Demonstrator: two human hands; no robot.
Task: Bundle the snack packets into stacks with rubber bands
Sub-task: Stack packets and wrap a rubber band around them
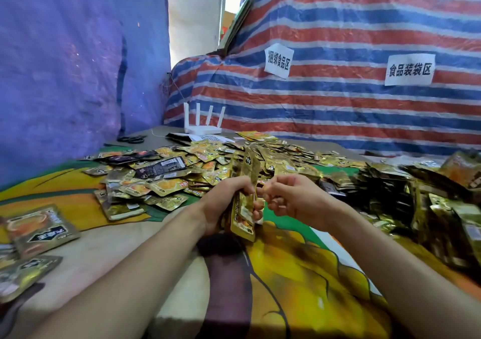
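Your left hand (229, 198) grips the stack (244, 213) of gold packets upright over the printed cloth (299, 273), near the loose pile (182, 166). Your right hand (289, 198) pinches what looks like a rubber band (257, 191) beside it; blurry. Banding step, I judge: next, stretch it round the stack.

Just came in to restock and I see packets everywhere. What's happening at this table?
A person is bundling snack packets. The left hand grips an upright stack of gold packets above the patterned table cover. The right hand pinches what looks like a thin rubber band at the stack's edge. Whether it is already around the stack is unclear. A big loose pile lies just beyond the hands, and more packets are in a heap at the right.
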